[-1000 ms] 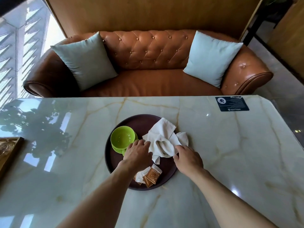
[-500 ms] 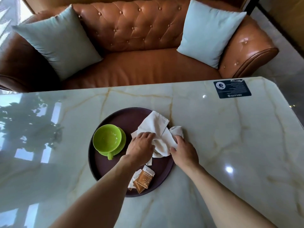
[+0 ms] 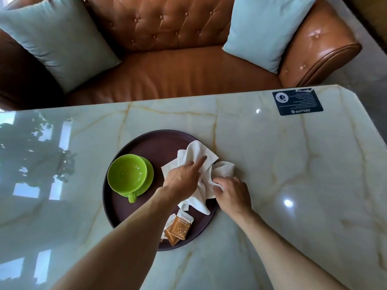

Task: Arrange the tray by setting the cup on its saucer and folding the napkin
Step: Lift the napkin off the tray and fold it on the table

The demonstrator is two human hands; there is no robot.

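Head view: I see cup (image 3: 127, 177) on saucer (image 3: 148, 174), frame centre-left.
Left grip (image 3: 181, 182): flat, fingers spread, pressing napkin (image 3: 201, 158).
Right grip (image 3: 232, 193): pinching napkin's edge.

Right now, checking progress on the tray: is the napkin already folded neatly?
No, the napkin is still a crumpled heap at the tray's right edge, with the left hand and right hand both on it.
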